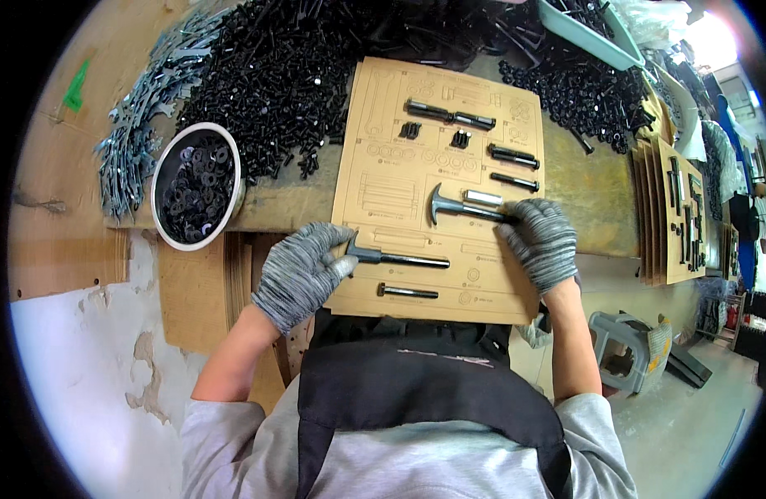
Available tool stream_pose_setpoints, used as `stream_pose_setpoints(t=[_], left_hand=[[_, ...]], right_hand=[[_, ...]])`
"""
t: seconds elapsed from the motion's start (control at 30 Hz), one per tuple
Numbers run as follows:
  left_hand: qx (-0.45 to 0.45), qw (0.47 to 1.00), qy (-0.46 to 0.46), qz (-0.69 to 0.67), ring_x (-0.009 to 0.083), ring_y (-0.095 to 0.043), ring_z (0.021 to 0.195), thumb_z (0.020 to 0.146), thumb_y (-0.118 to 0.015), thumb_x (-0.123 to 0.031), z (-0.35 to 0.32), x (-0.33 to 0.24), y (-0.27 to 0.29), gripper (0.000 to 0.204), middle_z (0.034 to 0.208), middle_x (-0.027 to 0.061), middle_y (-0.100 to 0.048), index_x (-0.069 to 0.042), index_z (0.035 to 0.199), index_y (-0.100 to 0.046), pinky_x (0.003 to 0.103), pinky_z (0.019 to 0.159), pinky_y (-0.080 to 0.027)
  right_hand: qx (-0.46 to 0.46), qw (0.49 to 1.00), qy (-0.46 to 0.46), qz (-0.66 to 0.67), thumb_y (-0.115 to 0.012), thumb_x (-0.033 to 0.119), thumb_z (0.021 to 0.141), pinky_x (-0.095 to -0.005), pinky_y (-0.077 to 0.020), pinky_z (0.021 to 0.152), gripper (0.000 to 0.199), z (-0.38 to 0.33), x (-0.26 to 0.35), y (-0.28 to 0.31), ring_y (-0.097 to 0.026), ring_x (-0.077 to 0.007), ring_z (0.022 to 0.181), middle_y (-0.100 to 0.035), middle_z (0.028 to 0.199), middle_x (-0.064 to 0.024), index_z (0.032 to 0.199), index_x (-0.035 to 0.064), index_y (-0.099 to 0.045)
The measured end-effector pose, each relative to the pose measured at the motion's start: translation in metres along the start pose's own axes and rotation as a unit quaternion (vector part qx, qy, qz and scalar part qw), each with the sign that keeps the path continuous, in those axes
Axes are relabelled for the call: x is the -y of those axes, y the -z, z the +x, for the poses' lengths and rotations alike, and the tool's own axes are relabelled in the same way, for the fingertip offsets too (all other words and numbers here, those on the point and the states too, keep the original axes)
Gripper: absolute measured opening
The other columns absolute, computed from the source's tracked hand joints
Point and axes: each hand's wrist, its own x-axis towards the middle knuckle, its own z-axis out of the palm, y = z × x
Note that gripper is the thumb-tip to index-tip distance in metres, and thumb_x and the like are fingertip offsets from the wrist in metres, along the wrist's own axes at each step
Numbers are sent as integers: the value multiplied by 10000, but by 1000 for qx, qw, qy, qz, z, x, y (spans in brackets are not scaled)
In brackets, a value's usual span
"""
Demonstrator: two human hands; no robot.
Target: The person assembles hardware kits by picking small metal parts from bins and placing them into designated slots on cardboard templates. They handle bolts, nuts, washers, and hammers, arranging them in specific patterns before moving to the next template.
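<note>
A brown cardboard sheet (449, 303) printed with part outlines lies in front of me, its near edge over my lap. My gloved left hand (304, 270) pinches the head of a black T-headed rod (408, 259) at the sheet's left edge. At the right edge, the gloved fingers of my right hand (542, 245) close on the end of a black rod with a curved crosspiece (462, 206). A silver sleeve (482, 198) lies just beyond that rod. One black bolt (408, 291) rests nearer me; other bolts (513, 156) and small black nuts (410, 130) lie farther up.
Black bolts (258, 75) are heaped across the back of the bench, beside silvery metal strips (146, 125). A white-rimmed bowl (236, 195) of black washers stands left. Filled cardboard sheets (674, 224) stand at right, and a grey plastic stool (620, 353) is on the floor.
</note>
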Motion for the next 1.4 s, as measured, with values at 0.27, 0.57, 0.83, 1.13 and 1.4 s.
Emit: stream_pose_setpoints(t=[0.27,0.57,0.83,1.13,1.4], left_hand=[[-43,996,-49,66,287,-646,886,805,-694,-318,-8,10,8,364,1002,133,-661,-59,1059,-660,366,791,-514],[-166,954,87,234,318,-570,1078,807,-644,-208,-1,99,143,397,1142,156,-610,-57,1172,-601,380,969,-428],[-117,970,155,149,247,-631,801,758,-703,-196,28,123,155,264,820,117,-662,-56,980,-679,368,775,-490],[-203,966,164,-4,151,-617,736,800,-689,-158,23,134,159,214,870,88,-684,-10,955,-698,309,685,-507],[-218,958,182,-47,61,-534,593,835,-703,-151,22,169,160,185,793,0,-646,-40,979,-673,212,496,-443]], right_hand=[[37,999,29,24,-689,132,741,-413,-473,733,172,-1,-3,-2,-578,-312,837,-589,856,-107,903,102,-637],[-62,990,32,122,-671,-17,759,-320,-523,700,222,16,4,10,-631,-246,763,-646,877,-127,973,40,-662],[-33,988,46,143,-688,12,761,-320,-509,678,126,31,37,7,-635,-252,729,-644,818,-118,881,43,-665],[-49,991,-10,122,-687,48,784,-328,-505,691,105,17,13,22,-649,-264,758,-648,830,-121,888,48,-669],[-102,973,-144,151,-659,48,816,-316,-513,712,124,-26,-41,19,-657,-238,771,-671,849,-132,935,28,-687]])
